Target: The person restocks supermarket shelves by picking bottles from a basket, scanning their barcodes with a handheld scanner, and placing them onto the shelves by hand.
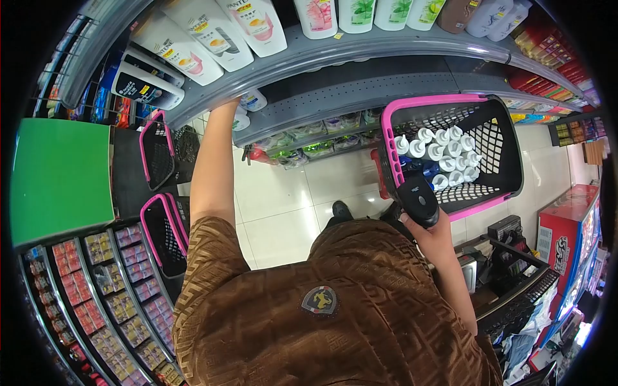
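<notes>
My right hand is wrapped round a black handheld scanner, beside the near left corner of a black basket with a pink rim. White pump bottles stand packed inside that basket, with some blue parts at its left. My left arm reaches up under the edge of the upper shelf; the hand itself is hidden behind that edge. Near the hidden hand, white bottles show on the shelf below. Above it, white Pantene bottles stand on the upper shelf.
Pink and green-labelled bottles stand farther along the upper shelf. Two black baskets with pink rims are at the left, by a green panel. Racks of small packets fill the lower left. A red display case stands at the right.
</notes>
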The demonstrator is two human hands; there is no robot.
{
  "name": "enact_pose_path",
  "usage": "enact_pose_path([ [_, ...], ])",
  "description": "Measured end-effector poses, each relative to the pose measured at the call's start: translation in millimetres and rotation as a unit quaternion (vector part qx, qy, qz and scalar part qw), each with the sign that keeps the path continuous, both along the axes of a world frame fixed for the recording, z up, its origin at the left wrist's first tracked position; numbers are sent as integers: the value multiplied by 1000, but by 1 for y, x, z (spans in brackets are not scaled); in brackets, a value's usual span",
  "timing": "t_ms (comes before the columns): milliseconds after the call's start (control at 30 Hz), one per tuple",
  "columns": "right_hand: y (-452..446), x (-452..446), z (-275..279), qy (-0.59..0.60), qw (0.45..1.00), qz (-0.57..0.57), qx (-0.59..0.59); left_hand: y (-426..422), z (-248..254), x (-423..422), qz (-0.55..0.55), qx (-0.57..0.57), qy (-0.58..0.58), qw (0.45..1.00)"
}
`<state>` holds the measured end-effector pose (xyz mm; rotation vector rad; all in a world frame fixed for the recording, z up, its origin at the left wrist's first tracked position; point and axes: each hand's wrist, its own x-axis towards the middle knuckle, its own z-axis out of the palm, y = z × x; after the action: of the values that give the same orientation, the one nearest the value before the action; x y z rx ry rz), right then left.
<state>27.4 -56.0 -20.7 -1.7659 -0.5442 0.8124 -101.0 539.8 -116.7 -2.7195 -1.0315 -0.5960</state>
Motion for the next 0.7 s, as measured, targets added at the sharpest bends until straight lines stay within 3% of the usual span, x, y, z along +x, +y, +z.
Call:
enact_pose_path([
  [700, -2, 2, 3, 2, 1000, 11, 1, -4, -1, -4, 15, 6, 7, 1000],
])
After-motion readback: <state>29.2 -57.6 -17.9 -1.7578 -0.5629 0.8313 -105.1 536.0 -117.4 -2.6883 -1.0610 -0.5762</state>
